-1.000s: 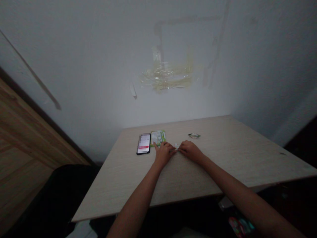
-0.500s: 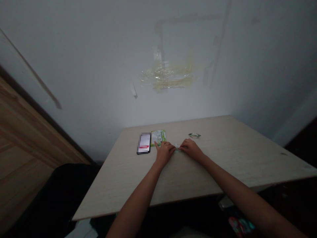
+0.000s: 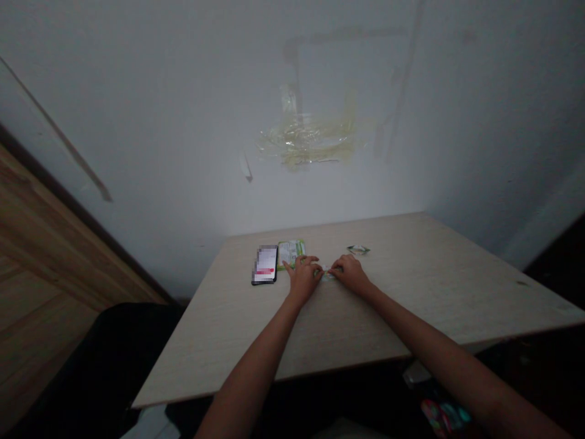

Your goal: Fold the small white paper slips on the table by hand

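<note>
Whitish slip (image 3: 326, 276) between left grip (image 3: 304, 279), right grip (image 3: 353, 274)

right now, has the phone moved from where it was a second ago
No; against the back left corner of the table, the phone lies in the same place.

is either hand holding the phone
No, the phone lies on the table, while the left hand and right hand pinch a small pale piece between them.
</note>
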A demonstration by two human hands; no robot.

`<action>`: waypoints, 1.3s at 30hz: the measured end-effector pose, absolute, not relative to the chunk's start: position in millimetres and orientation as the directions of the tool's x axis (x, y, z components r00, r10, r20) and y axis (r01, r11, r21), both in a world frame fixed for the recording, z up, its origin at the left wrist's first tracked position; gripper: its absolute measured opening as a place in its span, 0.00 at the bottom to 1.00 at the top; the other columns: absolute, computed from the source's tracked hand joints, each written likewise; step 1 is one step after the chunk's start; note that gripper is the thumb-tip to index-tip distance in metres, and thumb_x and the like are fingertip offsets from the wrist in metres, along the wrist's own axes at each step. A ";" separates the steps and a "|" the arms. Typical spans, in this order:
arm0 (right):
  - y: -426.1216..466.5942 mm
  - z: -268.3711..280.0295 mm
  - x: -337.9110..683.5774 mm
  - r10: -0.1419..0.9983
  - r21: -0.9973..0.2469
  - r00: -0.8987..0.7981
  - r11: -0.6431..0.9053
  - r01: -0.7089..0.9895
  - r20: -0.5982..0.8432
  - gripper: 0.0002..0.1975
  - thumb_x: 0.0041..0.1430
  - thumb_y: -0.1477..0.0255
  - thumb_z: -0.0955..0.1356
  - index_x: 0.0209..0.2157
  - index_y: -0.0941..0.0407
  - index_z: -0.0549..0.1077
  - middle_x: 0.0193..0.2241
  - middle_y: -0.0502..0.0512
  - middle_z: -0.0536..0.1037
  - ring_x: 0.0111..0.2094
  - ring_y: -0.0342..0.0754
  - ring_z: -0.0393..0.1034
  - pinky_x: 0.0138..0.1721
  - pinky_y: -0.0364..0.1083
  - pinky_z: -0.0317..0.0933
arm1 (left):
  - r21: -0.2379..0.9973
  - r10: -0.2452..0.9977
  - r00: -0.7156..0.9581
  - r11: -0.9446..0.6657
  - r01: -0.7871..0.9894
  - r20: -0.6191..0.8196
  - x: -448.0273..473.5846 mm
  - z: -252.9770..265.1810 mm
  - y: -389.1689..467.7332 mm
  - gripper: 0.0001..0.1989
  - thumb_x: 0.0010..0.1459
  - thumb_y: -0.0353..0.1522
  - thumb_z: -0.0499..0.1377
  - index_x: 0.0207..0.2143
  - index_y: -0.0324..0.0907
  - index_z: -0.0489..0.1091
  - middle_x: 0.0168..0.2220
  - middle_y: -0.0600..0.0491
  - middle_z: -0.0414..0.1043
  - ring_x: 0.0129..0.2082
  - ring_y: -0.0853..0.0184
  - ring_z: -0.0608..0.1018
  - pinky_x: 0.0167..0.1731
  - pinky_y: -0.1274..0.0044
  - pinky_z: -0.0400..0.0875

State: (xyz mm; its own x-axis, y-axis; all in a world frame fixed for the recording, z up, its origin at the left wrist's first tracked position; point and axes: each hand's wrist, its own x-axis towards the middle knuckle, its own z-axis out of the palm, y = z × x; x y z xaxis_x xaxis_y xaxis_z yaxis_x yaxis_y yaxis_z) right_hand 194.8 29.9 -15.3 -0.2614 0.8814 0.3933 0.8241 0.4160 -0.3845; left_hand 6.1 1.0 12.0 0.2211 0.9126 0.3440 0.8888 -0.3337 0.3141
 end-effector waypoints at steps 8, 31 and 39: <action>27.4 -14.3 192.5 0.894 -0.353 -0.251 0.386 0.852 0.371 0.11 0.59 0.63 0.70 0.33 0.56 0.79 0.35 0.58 0.77 0.41 0.51 0.67 0.44 0.48 0.56 | 0.319 0.919 0.184 -0.301 0.899 0.349 8.1 9.0 3.2 0.05 0.58 0.39 0.61 0.33 0.52 0.78 0.60 0.57 0.67 0.62 0.49 0.59 0.54 0.33 0.35; 23.7 -15.2 204.0 0.793 -0.370 -0.330 0.551 0.748 0.512 0.05 0.57 0.68 0.72 0.33 0.54 0.81 0.37 0.57 0.74 0.44 0.53 0.65 0.51 0.52 0.56 | 0.312 0.907 0.295 -0.385 0.868 0.300 2.3 6.5 -2.1 0.11 0.62 0.39 0.56 0.45 0.57 0.75 0.54 0.56 0.75 0.64 0.55 0.61 0.57 0.37 0.26; 21.9 -16.9 205.9 0.820 -0.296 -0.306 0.482 0.825 0.483 0.09 0.61 0.67 0.69 0.40 0.50 0.82 0.42 0.59 0.75 0.46 0.53 0.65 0.49 0.51 0.58 | 0.268 0.869 0.383 -0.468 0.842 0.315 -3.8 12.7 -8.3 0.10 0.61 0.42 0.58 0.42 0.58 0.77 0.49 0.56 0.76 0.58 0.56 0.65 0.59 0.39 0.32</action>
State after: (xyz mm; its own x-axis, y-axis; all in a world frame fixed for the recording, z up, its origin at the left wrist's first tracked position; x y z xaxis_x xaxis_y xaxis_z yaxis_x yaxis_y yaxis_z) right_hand 205.9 21.9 -16.9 -0.3060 0.8203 0.4831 0.8249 0.4818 -0.2955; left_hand -3.8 -8.3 12.7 0.3825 0.8688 0.3145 0.8424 -0.4678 0.2676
